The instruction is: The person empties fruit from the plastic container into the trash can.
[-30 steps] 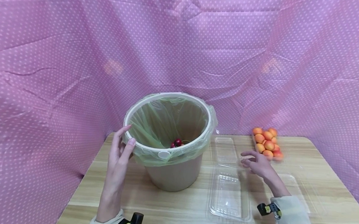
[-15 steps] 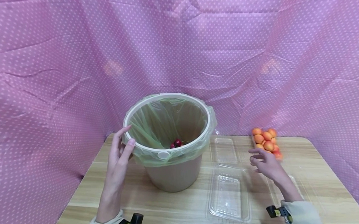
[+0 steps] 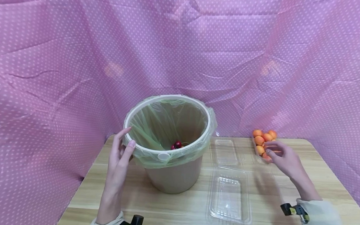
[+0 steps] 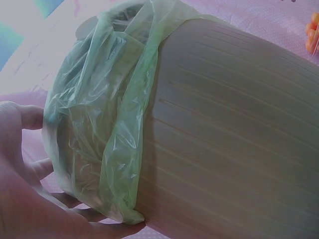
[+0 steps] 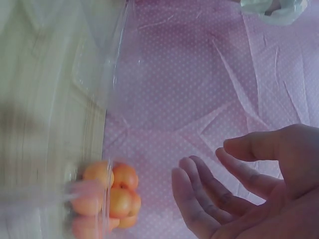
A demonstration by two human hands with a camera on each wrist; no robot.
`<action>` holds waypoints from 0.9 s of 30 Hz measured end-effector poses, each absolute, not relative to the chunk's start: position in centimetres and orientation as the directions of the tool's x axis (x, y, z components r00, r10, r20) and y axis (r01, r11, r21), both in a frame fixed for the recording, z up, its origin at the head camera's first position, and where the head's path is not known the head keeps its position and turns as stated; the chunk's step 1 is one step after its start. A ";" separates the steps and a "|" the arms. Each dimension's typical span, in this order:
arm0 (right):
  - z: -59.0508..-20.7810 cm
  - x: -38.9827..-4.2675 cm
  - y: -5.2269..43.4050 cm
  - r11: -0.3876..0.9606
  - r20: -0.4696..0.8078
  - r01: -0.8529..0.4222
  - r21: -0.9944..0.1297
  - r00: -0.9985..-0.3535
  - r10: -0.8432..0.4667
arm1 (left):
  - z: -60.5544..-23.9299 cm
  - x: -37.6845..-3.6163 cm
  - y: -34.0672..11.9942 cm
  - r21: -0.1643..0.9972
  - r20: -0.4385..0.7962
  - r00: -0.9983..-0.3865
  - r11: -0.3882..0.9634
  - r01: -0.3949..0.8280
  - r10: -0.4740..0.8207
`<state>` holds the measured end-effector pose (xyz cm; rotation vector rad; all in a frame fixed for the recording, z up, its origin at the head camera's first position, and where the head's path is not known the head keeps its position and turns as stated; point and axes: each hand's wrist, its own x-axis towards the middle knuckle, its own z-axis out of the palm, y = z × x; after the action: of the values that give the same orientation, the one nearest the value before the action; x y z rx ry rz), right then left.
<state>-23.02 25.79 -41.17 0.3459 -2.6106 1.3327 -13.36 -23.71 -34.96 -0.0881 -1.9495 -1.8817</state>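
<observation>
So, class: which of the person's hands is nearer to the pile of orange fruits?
Right. The right hand reaches right up to the orange fruits, fingers open. The left hand rests on the bin rim, far across the table.

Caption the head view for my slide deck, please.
Left hand touches the green-lined tan plastic bin; right hand reaches the clear tray of orange fruits.
</observation>
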 end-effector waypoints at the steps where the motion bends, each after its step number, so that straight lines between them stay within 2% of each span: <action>1: -41.2 -23.2 26.1 0.573 0.282 -0.295 -0.765 -0.953 -0.114 | -34.9 -13.3 -23.7 0.939 0.344 -0.906 0.080 0.335 -0.245; 11: -41.9 -24.4 29.6 0.666 0.258 -0.181 -0.723 -0.966 0.018 | -34.8 -13.3 -23.6 0.940 0.341 -0.910 0.092 0.328 -0.235; 20: -43.5 -25.6 33.3 0.688 0.288 -0.161 -0.707 -0.955 0.073 | -35.0 -13.6 -23.2 0.937 0.349 -0.906 0.079 0.340 -0.239; 23: -44.1 -26.1 34.1 0.697 0.232 -0.127 -0.706 -0.971 0.057 | -34.9 -13.6 -23.2 0.936 0.350 -0.903 0.071 0.344 -0.247; 27: -44.9 -26.8 34.9 0.716 0.084 -0.029 -0.698 -0.996 0.041 | -34.6 -13.8 -23.3 0.935 0.353 -0.898 0.067 0.348 -0.262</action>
<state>-26.76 34.89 -44.88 -0.0095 -2.8228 1.1506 -13.75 -23.31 -34.63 -0.0849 -1.9194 -1.8841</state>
